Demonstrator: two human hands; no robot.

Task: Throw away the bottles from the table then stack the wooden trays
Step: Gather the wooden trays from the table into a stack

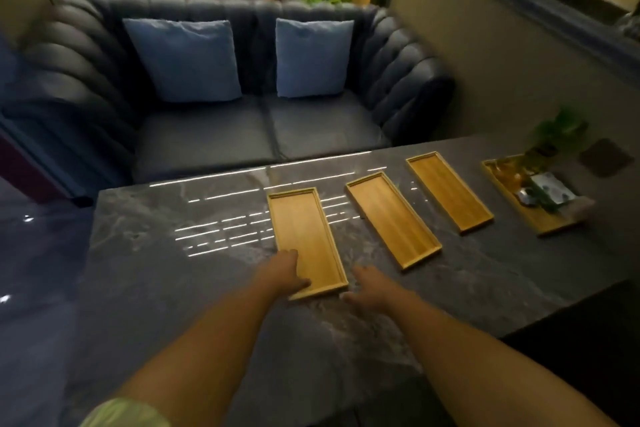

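Now four wooden trays on the table (173,288), nearest tray (306,236) at twelve o'clock, left hand (282,274) clamped on its near-left edge, right hand (372,288) flat beside it, fingers apart.

Both hands (325,282) flank the nearest wooden tray (306,239) on the table (166,288).

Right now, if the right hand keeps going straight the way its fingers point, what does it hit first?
Probably the near right corner of the nearest wooden tray. The right hand rests on the table just beside it, fingers angled up-left; depth is unclear.
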